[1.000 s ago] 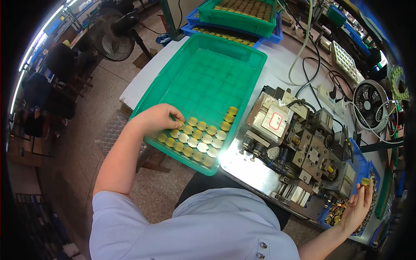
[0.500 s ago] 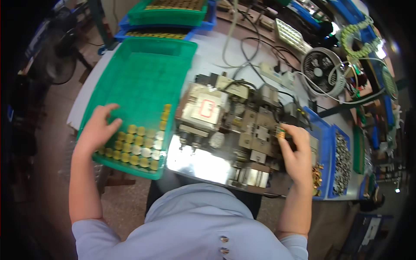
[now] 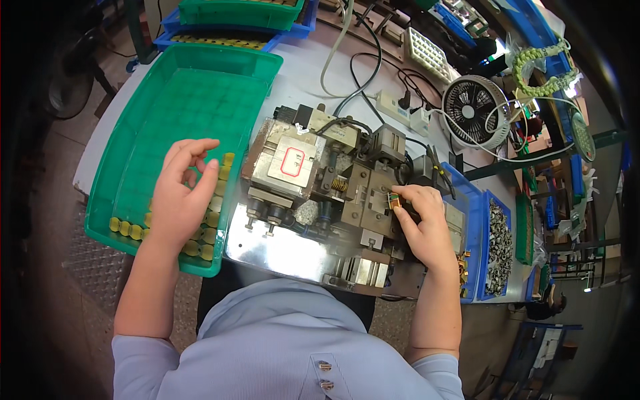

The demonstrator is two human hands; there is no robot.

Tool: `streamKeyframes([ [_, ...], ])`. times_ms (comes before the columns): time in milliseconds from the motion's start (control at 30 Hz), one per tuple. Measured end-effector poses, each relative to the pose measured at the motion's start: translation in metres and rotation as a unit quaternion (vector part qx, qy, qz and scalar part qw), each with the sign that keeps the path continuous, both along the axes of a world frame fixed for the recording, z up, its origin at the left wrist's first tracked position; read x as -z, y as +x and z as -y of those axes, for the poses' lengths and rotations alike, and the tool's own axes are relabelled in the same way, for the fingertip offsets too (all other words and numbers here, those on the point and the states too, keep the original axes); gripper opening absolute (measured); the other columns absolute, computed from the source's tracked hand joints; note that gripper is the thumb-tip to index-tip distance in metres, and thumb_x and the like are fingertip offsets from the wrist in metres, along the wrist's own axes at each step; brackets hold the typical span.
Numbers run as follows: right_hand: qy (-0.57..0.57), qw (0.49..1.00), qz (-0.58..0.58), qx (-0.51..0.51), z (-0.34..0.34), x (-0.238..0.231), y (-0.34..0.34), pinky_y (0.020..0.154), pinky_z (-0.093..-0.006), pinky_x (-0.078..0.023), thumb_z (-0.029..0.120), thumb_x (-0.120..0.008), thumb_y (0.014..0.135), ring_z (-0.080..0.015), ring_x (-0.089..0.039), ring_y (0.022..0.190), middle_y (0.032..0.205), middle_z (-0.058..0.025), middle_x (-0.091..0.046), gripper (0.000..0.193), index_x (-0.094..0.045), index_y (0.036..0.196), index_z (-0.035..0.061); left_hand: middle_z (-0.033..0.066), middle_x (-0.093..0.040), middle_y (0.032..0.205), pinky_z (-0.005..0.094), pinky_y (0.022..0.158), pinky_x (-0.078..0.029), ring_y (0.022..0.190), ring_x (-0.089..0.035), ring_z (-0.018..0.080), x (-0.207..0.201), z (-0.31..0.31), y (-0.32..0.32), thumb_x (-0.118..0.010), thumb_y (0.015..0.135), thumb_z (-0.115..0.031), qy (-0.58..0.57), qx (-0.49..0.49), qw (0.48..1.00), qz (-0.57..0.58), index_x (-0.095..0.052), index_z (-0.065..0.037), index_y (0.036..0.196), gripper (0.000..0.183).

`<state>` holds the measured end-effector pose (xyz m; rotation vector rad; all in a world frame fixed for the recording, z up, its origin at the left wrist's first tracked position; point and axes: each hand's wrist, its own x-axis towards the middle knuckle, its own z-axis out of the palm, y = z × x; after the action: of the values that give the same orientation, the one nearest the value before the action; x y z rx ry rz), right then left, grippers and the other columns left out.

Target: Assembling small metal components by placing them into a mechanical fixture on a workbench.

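Observation:
Over the green tray (image 3: pixel 107 167) hovers my left hand (image 3: pixel 181 193), its thumb apart from half-curled fingers, with nothing visible between them. Under and around that hand stand rows of small round-edged brass pieces (image 3: pixel 203 250), partly hidden by it. My right hand (image 3: pixel 428 223) pinches a small brass-coloured part with some green on it (image 3: pixel 395 199) between thumb and fingertips. It is just at the right side of the metal fixture block (image 3: pixel 360 193) of a bench machine. Whether the part touches the fixture, I cannot tell.
Left of the fixture sits the machine's metal housing (image 3: pixel 283 160) with a red-outlined label. Blue bins with brass parts (image 3: pixel 464 270) and silvery parts (image 3: pixel 497 247) lie at the right. Behind are a fan (image 3: pixel 475 110), cables, a power strip (image 3: pixel 393 108) and stacked trays (image 3: pixel 240 13).
My left hand has moved right across the green tray, toward the machine, its fingers more curled. The right hand still pinches the small part beside the fixture. The whole view has shifted slightly.

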<state>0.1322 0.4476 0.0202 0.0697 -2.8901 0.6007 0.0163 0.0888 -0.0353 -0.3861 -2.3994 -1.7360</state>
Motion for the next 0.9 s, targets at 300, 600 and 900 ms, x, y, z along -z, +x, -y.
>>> streamKeyframes([
  [300,0.033,0.998,0.030,-0.033,-0.003,-0.010,-0.005,0.101,-0.0382,-0.038,0.005,-0.069,0.085,-0.0258,-0.054,0.109,0.116,-0.0072,-0.067,0.032,-0.069,0.117,0.0062,0.0034,-0.057,0.111,0.0224,0.070,-0.039,0.085,-0.050,0.0097,0.002,0.001,0.002,-0.061,0.091,0.001,-0.017,0.015,1.000,-0.006,-0.068,-0.006,0.117,0.028],
  [600,0.055,0.997,0.027,-0.040,0.002,-0.009,-0.007,0.102,-0.0387,-0.037,0.004,-0.069,0.084,-0.0258,-0.055,0.108,0.116,-0.0054,-0.067,0.031,-0.069,0.114,0.0066,0.0045,-0.057,0.111,0.0231,0.070,-0.039,0.085,-0.050,0.0107,0.002,0.002,0.002,-0.062,0.090,0.000,-0.028,0.037,0.999,-0.009,-0.067,-0.005,0.117,0.029],
  [900,0.074,0.996,0.013,-0.047,0.009,-0.005,-0.012,0.102,-0.0387,-0.036,0.004,-0.069,0.084,-0.0255,-0.055,0.107,0.116,-0.0042,-0.067,0.030,-0.068,0.113,0.0071,0.0058,-0.056,0.113,0.0240,0.070,-0.039,0.086,-0.050,0.0117,0.003,0.003,0.003,-0.062,0.089,0.000,-0.046,0.051,0.998,-0.012,-0.067,-0.005,0.118,0.030],
])
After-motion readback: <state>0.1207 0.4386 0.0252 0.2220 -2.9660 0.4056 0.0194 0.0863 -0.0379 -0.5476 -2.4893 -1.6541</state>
